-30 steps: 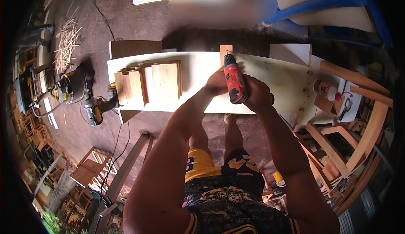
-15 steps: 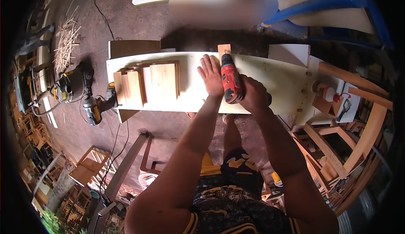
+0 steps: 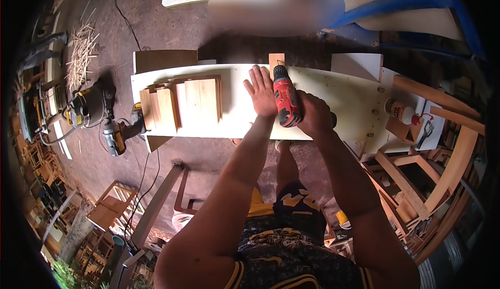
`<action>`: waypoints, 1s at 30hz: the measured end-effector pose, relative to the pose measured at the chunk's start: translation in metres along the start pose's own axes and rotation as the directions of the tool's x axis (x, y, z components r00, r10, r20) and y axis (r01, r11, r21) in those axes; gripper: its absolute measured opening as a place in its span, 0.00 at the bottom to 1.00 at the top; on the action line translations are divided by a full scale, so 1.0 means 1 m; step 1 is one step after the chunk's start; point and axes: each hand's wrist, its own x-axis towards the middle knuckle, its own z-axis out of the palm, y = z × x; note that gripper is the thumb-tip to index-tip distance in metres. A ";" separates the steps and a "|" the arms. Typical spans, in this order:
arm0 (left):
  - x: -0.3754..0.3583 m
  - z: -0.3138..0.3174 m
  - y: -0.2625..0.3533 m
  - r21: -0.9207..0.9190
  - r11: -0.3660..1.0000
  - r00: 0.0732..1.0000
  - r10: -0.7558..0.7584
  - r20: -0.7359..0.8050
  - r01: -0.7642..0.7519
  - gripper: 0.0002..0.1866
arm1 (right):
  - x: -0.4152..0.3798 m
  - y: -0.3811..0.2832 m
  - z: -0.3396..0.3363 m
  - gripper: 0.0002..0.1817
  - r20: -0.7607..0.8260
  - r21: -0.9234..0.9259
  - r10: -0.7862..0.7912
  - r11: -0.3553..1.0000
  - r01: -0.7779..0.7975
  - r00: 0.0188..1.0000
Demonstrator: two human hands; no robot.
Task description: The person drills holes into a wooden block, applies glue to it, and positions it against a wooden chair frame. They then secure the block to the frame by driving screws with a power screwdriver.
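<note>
My right hand (image 3: 313, 115) is wrapped around the handle of a red and black cordless drill (image 3: 285, 101). The drill points away from me, and its bit reaches the far end of a small wooden piece (image 3: 276, 59) that juts past the far edge of a white board (image 3: 239, 123). Flat beside the drill lies my left hand (image 3: 261, 92), fingers stretched out and close to that piece. The drill and hand hide most of the piece. Left of my hands, several flat wooden pieces (image 3: 200, 101) lie stacked on the board.
A glue bottle (image 3: 400, 113) with a red cap lies at the right. Another power drill (image 3: 115, 135) is off the board's left end. Wooden frames (image 3: 411, 182) crowd the right side. Thin sticks (image 3: 82, 54) are heaped on the floor, and a cable (image 3: 125, 15) runs nearby.
My left hand has shifted very slightly toward the board's far edge. The drill stays at almost the same spot on the wooden piece, still in my right hand.
</note>
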 end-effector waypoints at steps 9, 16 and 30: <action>0.001 -0.001 0.002 0.059 0.998 0.999 -0.020 0.038 0.018 0.41 | -0.002 -0.004 -0.003 0.17 0.002 0.029 0.022 0.999 -0.022 1.000; 0.000 -0.001 0.002 0.025 1.000 0.999 -0.019 0.027 0.019 0.41 | -0.001 -0.009 -0.007 0.17 0.030 0.059 0.080 0.995 -0.081 0.996; 0.001 0.001 0.002 0.059 0.998 0.997 -0.013 0.077 0.009 0.39 | 0.014 -0.016 -0.007 0.17 0.032 0.002 0.101 0.995 -0.101 0.994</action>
